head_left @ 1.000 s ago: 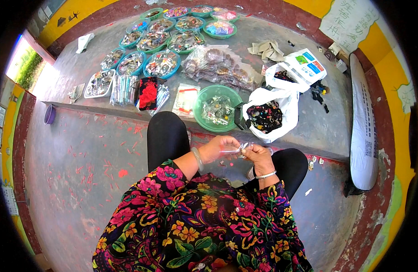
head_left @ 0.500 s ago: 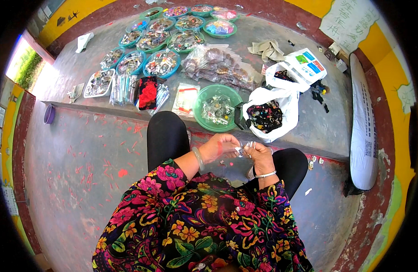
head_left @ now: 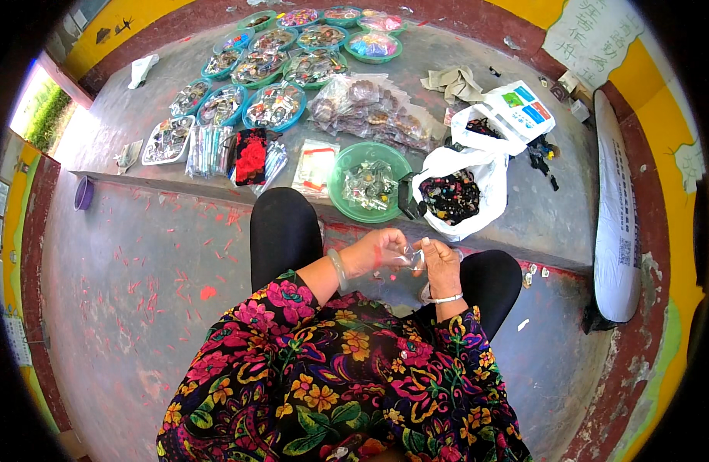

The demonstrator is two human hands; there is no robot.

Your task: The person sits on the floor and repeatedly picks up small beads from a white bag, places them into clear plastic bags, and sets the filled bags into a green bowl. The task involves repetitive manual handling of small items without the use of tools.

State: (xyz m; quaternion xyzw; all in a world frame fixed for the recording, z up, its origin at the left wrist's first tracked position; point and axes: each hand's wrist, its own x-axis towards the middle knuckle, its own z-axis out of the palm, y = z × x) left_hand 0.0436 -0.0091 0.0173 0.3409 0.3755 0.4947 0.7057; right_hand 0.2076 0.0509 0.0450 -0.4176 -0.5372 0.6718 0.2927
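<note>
Plastic [head_left: 416, 259], long axis crosswise, between left hand [head_left: 371, 252] and right hand [head_left: 442, 268].

The held film [head_left: 408, 259] looks like clear, glossy plastic. The basin [head_left: 398, 168] is smooth plastic; the bench [head_left: 535, 212], matt concrete.

Wearer's-eye fisheye view, pitched down and forward over the person's own body.
The left camera of a side-by-side pair on the head looks from above the floral top [head_left: 339, 369], which fills the lower edge at closest range. The left hand [head_left: 370, 252] and right hand [head_left: 443, 267] come just past centre, a little farther off. Beyond them the grey ledge [head_left: 551, 212] recedes toward the upper edge, while the wide lens bends the yellow wall [head_left: 658, 73] around the dark rim.
</note>
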